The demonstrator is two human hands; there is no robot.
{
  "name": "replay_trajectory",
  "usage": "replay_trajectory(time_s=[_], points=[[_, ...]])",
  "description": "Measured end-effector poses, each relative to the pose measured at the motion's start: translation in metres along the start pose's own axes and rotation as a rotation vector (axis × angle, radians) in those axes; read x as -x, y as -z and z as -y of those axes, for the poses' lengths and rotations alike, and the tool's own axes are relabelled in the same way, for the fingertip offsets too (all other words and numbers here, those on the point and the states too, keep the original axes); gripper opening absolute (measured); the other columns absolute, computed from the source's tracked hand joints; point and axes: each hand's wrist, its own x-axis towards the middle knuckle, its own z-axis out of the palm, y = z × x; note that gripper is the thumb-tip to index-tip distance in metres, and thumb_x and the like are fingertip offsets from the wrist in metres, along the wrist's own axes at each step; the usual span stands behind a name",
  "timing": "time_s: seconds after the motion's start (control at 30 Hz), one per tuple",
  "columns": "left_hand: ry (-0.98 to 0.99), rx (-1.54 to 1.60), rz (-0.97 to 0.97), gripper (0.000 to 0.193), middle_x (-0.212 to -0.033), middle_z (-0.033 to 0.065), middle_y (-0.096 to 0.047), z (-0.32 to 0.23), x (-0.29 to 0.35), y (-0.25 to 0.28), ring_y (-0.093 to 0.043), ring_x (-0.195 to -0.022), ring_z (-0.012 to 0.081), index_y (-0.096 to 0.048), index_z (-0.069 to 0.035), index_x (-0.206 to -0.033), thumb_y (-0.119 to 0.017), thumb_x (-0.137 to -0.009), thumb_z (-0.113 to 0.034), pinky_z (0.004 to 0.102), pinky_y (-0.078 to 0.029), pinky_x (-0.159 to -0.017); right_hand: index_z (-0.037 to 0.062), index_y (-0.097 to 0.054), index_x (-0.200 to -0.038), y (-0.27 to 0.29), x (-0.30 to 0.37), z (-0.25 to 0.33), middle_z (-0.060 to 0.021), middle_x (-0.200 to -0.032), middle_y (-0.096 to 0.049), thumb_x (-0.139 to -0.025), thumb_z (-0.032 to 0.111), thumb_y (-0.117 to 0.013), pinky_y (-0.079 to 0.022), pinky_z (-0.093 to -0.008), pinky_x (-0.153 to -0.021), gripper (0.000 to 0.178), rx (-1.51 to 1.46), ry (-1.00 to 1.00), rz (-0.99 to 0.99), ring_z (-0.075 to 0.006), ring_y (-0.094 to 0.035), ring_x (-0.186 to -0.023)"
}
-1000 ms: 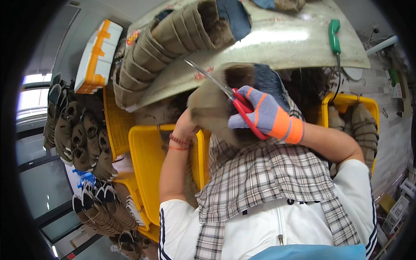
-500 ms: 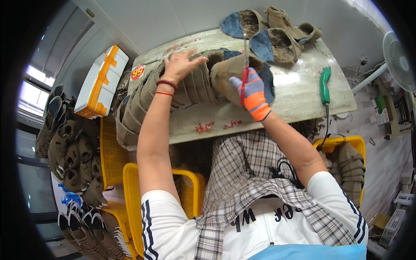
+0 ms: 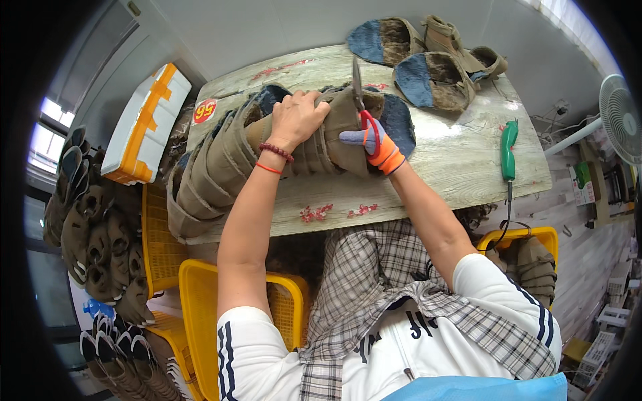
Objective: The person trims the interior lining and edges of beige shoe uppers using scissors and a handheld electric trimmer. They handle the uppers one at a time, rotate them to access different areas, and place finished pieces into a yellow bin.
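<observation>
My left hand (image 3: 294, 118), bare with bead bracelets at the wrist, presses on top of a long curved row of tan shoe uppers (image 3: 221, 160) lying on the wooden table (image 3: 441, 167). My right hand (image 3: 373, 144), in an orange and grey glove, grips red-handled scissors (image 3: 360, 100) whose blades point up over the end of the row. Both hands are side by side on the last upper, which has a blue lining (image 3: 400, 123).
Three blue-lined shoe pieces (image 3: 428, 57) lie at the table's far side. A green corded hand tool (image 3: 508, 150) rests to the right. A white and orange box (image 3: 144, 123) sits left. Yellow crates (image 3: 200, 314) and stacked uppers (image 3: 93, 227) surround my lap; a fan (image 3: 622, 117) stands right.
A second ago I held one upper and the scissors over my lap; now both hands have reached forward onto the row of uppers on the table, the left hand settling flat.
</observation>
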Motion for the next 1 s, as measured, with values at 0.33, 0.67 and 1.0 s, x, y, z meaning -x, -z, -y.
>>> replay_trajectory(time_s=[0.33,0.67,1.0], points=[[-0.075,-0.096,-0.193,0.037,-0.101,0.0046,-0.066,-0.013,0.007,-0.007,-0.059,-0.092,0.0271,-0.068,-0.014,-0.101,-0.052,-0.088,-0.045,0.0404,-0.042,-0.080,0.0018,-0.054,-0.101,-0.039,0.035,0.003,-0.0200,-0.081,-0.063,-0.079,0.034,-0.073,-0.048,-0.0378,-0.069,0.044,0.598,0.154,-0.284,-0.0370,-0.062,-0.077],[-0.054,-0.077,-0.168,0.036,-0.103,0.0044,-0.065,-0.022,0.013,0.005,-0.057,-0.097,0.0253,-0.067,-0.013,-0.103,-0.053,-0.088,-0.042,0.0383,-0.041,-0.082,0.0016,-0.054,-0.106,0.196,0.049,0.079,-0.0107,-0.090,-0.065,-0.075,0.028,-0.074,-0.050,-0.0370,-0.072,0.046,1.026,0.028,-1.403,-0.0274,-0.062,-0.080],[-0.117,0.182,-0.217,0.036,-0.115,0.0149,-0.059,0.003,0.015,0.025,-0.054,-0.108,0.0296,-0.066,-0.007,-0.104,-0.059,-0.087,-0.037,0.0383,-0.039,-0.095,0.0073,-0.057,-0.110,0.266,0.066,0.133,-0.0130,-0.096,-0.068,-0.076,0.022,-0.067,-0.050,-0.0360,-0.078,0.039,0.954,0.094,-1.382,-0.0293,-0.066,-0.090]])
